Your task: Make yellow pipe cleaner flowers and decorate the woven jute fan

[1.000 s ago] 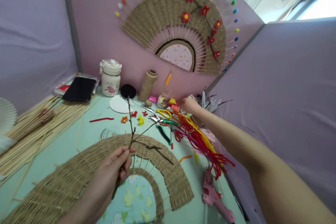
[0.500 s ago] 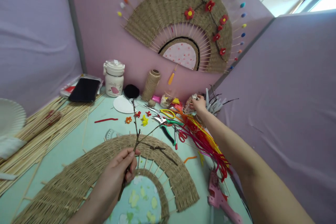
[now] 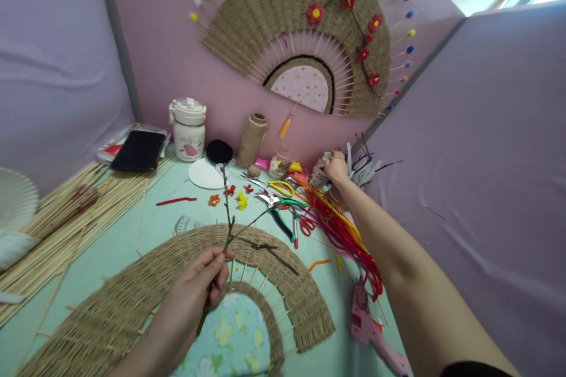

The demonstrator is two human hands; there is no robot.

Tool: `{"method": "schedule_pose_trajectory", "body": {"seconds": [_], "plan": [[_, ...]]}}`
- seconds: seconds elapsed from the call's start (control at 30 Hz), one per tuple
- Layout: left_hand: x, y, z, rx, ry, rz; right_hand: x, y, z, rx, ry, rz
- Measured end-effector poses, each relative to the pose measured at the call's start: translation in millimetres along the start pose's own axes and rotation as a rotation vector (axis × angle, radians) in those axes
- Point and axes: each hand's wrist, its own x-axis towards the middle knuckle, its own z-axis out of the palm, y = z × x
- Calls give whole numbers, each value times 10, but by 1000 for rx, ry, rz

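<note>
My left hand (image 3: pixel 201 283) is closed around a thin forked twig (image 3: pixel 228 215), held upright above the woven fan panel (image 3: pixel 177 247). Beneath that hand, the panel's inner half circle (image 3: pixel 239 330) is covered in blue-green cloth with pale butterfly shapes. Another dark twig (image 3: pixel 276 253) lies across the panel's right part. My right arm stretches to the back right. There my right hand (image 3: pixel 336 166) is curled at the top of a small patterned container (image 3: pixel 319 172); its fingertips are hidden, and what they grip I cannot make out.
Green-handled pruning shears (image 3: pixel 280 215) and yellow-handled scissors (image 3: pixel 280 188) lie mid-table. Coloured pipe cleaners (image 3: pixel 340 241) and a pink glue gun (image 3: pixel 371 330) are on the right. Behind stand a twine spool (image 3: pixel 253 140) and a white jar (image 3: pixel 188 129). A finished fan (image 3: pixel 305 17) hangs above.
My right hand has shifted slightly at the container, its fingers now more curled and hidden. The container looks more upright. My left hand keeps hold of the twig; the view has tilted a little.
</note>
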Motion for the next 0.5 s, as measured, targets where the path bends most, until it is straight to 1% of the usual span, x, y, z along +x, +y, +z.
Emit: {"method": "schedule_pose_trajectory", "body": {"seconds": [0.07, 0.13, 0.2, 0.27, 0.33, 0.43, 0.5], "plan": [[5, -2, 0, 0, 2, -3, 8, -70, -32, -87, -28, -6], [8, -5, -3, -1, 2, -3, 45, -142, -61, -183, -96, -1], [8, -9, -7, 0, 2, -10, 111, -200, -88, -229, -170, 10], [6, -10, -12, 2, 3, -16, 181, -238, -121, -255, -209, 21], [2, -8, -14, 1, 3, -15, 227, -258, -159, -286, -209, 29], [-4, -8, -13, 1, -1, -17, 224, -272, -198, -338, -187, 27], [-7, -12, -9, 8, 6, -15, 193, -278, -194, -382, -224, 1]]}}
